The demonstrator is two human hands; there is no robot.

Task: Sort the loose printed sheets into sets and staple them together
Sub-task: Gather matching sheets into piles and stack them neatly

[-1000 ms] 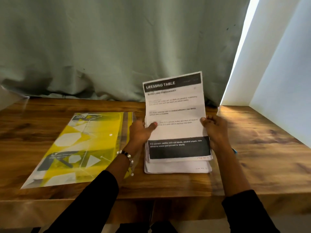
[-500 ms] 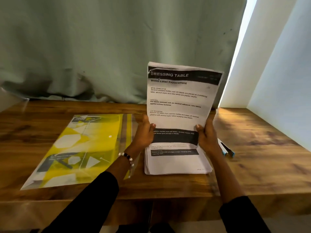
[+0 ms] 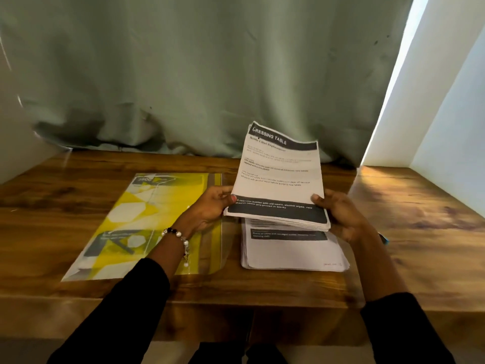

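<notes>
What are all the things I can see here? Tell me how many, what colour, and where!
held sheets: one thin bundle, white with black bands, raised over the pile
paper pile: one, white, on the table, right of the folder
plastic folder: one, yellow and clear, flat on the table's left
table: one, brown wood
curtain: one, grey-green, behind the table
bracelet: one, beaded, left wrist
left hand: grips the bundle's left edge
right hand: grips its right edge

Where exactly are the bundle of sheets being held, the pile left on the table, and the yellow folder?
held bundle of sheets (image 3: 278, 177): head view, middle of the top page.
pile on the table (image 3: 294, 254): head view, blank lower part of the top sheet.
yellow folder (image 3: 157, 206): head view, yellow area of its cover.
</notes>
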